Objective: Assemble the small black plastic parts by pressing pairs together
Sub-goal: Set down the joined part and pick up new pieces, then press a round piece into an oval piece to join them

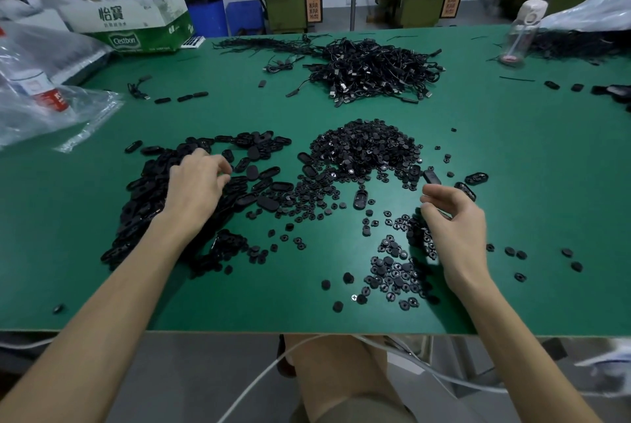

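Observation:
A pile of black oval shells (259, 146) covers the green table (239, 105) at the left. My left hand (198, 183) rests on this pile with its fingers bent, fingertips and thumb slightly apart over the ovals. A heap of small round black parts (368, 146) sits in the middle, and more round parts (392, 272) lie scattered in front. Above these scattered parts hovers my right hand (454, 221), fingers loosely curled with nothing in them. One oval part (432, 177) lies just beyond its fingertips.
A tangle of black cables (372, 71) lies at the back centre. Clear plastic bags (41, 98) and a cardboard box (136, 23) crowd the left back. A clear bottle (522, 33) stands at the right back. The table's front edge (307, 332) runs just above my knees.

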Tool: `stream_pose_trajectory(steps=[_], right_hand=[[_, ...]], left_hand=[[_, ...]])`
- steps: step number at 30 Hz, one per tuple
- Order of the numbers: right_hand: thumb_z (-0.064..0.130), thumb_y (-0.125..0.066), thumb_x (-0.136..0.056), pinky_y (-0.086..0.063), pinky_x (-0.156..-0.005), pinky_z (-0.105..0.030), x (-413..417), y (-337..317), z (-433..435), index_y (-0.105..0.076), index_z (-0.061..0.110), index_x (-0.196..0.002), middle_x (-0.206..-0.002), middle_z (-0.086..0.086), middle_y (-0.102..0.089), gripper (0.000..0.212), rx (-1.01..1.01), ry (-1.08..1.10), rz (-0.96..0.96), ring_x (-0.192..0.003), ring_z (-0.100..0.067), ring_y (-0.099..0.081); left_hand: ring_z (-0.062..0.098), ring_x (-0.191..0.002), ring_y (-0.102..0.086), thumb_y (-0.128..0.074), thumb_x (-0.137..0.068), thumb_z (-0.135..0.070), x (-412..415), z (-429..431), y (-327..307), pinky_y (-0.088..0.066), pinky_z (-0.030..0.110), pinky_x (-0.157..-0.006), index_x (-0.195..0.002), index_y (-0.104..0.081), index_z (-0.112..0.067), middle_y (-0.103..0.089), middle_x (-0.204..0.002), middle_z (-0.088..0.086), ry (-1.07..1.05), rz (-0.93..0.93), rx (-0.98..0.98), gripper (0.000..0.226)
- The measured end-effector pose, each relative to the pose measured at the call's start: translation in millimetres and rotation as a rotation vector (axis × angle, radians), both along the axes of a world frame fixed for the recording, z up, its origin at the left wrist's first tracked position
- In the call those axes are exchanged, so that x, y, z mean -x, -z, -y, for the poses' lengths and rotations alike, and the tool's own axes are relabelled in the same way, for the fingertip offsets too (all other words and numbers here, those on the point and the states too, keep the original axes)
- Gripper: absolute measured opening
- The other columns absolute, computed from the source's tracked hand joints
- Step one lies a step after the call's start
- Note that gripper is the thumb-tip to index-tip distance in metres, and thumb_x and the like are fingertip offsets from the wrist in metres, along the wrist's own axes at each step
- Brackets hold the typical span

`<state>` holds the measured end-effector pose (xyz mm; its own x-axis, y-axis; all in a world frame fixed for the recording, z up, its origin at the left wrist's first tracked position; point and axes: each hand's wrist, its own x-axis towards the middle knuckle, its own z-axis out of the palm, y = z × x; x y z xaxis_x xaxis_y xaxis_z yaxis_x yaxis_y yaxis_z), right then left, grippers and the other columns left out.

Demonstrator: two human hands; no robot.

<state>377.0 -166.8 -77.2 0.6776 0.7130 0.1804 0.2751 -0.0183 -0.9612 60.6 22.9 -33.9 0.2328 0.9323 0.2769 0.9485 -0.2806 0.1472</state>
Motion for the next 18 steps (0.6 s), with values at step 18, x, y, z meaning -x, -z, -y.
stream_pose_trajectory(steps=[18], right_hand=[[0.035,-0.074,-0.093,-0.021,-0.089,-0.026,9.3,0.5,-3.9,-0.076,0.029,-0.111,-0.107,0.011,-0.054,0.019,0.298,-0.182,0.587,-0.108,-0.01,-0.029]], left_hand=[[0.022,-0.081,-0.065,-0.052,-0.108,-0.02,-32.8,27.5,11.2,-0.055,0.034,-0.074,-0.112,-0.064,-0.006,-0.068,-0.098,0.006,0.129,0.377,-0.067,0.019]])
